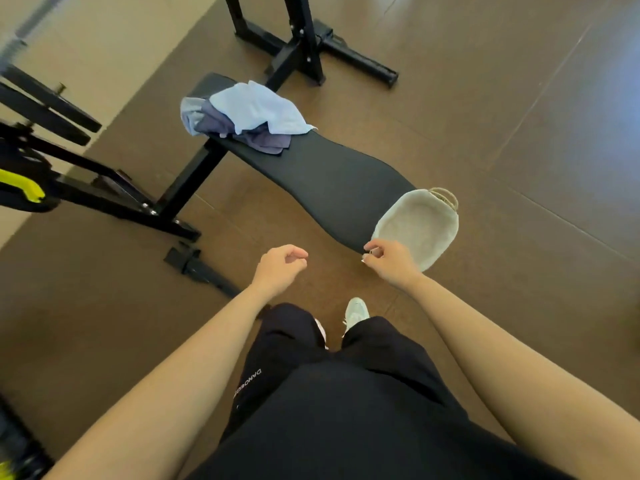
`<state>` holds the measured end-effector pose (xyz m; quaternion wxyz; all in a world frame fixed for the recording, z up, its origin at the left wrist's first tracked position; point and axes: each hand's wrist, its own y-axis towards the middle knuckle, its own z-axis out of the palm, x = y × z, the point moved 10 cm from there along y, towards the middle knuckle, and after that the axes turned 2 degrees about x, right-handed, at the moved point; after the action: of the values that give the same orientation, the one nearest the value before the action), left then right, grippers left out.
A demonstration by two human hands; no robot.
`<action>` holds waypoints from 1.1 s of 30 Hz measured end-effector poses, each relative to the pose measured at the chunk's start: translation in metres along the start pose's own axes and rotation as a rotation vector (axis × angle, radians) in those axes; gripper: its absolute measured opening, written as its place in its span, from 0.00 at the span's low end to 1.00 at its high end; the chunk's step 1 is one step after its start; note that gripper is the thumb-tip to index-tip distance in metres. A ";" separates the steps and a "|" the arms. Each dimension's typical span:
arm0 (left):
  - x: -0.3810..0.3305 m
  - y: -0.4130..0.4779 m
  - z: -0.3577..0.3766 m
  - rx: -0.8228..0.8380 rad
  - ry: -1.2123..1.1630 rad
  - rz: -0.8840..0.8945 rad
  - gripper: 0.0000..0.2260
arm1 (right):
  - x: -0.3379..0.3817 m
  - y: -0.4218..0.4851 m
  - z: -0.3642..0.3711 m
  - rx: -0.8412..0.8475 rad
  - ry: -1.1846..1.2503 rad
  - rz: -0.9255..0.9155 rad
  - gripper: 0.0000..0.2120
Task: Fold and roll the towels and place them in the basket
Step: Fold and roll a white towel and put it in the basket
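Towels [249,116] lie heaped at the far end of the surface [329,178], and the basket [415,226] sits on its near end. The left hand [278,268] hovers before that end, fingers loose and empty. The right hand [389,259] is at the basket's rim, perhaps pinching it; I cannot tell.

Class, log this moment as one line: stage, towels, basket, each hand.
stage: pre-fold; towels: unfolded heap, weight bench far end; basket: empty, near end; left hand: holds nothing; right hand: at basket rim, contact unclear
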<state>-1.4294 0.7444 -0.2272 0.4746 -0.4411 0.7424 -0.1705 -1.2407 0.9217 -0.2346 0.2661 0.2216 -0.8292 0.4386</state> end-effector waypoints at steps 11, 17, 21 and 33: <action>-0.004 0.233 -0.131 0.123 -0.182 -0.146 0.08 | 0.115 0.228 0.007 0.055 -0.047 0.076 0.15; -0.038 0.417 -0.244 0.132 0.073 0.000 0.11 | 0.177 0.347 0.028 0.056 0.035 0.208 0.19; -0.048 0.522 -0.307 0.016 0.150 0.002 0.17 | 0.220 0.427 0.029 0.035 -0.008 0.153 0.22; 0.003 0.621 -0.286 -0.026 0.393 -0.316 0.32 | 0.289 0.568 0.057 0.083 0.049 -0.041 0.32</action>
<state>-1.9807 1.0371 -0.5053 0.2826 -0.5161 0.7445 -0.3154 -1.8162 1.1280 -0.4240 0.2858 0.2388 -0.7989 0.4723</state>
